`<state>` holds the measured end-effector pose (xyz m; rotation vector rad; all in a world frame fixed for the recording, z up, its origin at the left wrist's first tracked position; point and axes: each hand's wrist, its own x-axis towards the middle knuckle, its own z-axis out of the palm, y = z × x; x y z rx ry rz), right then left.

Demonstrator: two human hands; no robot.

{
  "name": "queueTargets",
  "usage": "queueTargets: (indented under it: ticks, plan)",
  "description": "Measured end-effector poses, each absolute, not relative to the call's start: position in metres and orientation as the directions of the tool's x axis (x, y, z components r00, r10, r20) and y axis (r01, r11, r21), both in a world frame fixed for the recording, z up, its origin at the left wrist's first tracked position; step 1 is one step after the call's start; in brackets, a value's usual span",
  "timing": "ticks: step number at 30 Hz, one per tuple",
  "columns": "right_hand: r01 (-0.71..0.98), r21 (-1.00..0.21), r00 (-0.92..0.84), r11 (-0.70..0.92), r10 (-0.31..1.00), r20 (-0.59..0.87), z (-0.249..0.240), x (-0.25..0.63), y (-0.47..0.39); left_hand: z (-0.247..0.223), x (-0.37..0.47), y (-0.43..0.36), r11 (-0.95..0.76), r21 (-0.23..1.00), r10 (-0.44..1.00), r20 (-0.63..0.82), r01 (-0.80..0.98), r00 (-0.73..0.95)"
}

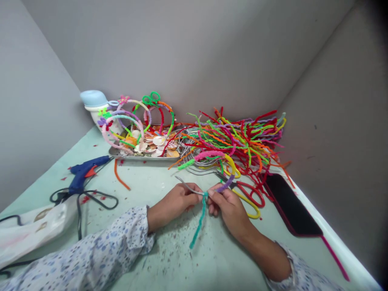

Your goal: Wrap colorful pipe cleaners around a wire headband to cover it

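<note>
My left hand [182,198] pinches the bare grey wire [188,185] of a partly wrapped hoop. Close beside it, my right hand [228,208] grips the same hoop where a teal pipe cleaner [198,226] meets the purple wrapping [224,184]. The teal pipe cleaner's loose end hangs down toward me. From my right hand the hoop curves up and left through yellow, pink [209,154] and green wrapped sections. Red-handled scissors [251,193] and yellow-handled scissors [248,206] lie just beyond my right hand. The exact contact under my fingertips is hidden.
A metal tray [145,158] holds shells, with wrapped headbands [174,121] standing in it. Behind it leans a bottle [93,101]. Pipe cleaners [248,137] are heaped at right, near a phone [292,206]. A blue glue gun [81,173], its cord and a plastic bag [36,230] lie left.
</note>
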<state>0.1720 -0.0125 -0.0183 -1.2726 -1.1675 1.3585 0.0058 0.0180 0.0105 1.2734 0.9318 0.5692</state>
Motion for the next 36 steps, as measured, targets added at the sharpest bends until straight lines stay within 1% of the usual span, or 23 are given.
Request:
queueTargets:
  ticks: [7,15,20,23,28,36]
  plan:
    - [-0.045,-0.990,-0.056,-0.137,0.989,-0.134,-0.020,0.172,-0.012,0.005,0.010,0.017,0.202,0.971,0.850,-0.240,0.131,0.469]
    - [-0.015,-0.992,-0.076,-0.126,0.989,-0.125,-0.019,0.173,-0.011,-0.001,0.010,0.017,0.161,0.982,0.876,-0.189,0.100,0.444]
    - [-0.017,-0.991,-0.079,-0.133,0.988,-0.132,-0.019,0.172,-0.011,0.000,0.011,0.017,0.199,0.975,0.882,-0.220,0.096,0.417]
    - [-0.024,-0.992,-0.082,-0.127,0.989,-0.125,-0.019,0.171,-0.011,0.001,0.011,0.018,0.185,0.976,0.901,-0.214,0.111,0.379]
    - [-0.018,-0.992,-0.080,-0.124,0.989,-0.122,-0.018,0.172,-0.010,0.001,0.010,0.020,0.102,0.985,0.925,-0.146,0.139,0.350]
    - [-0.029,-0.993,-0.094,-0.116,0.989,-0.112,-0.017,0.172,-0.011,-0.002,0.006,0.021,0.003,0.992,0.930,-0.049,0.125,0.364]
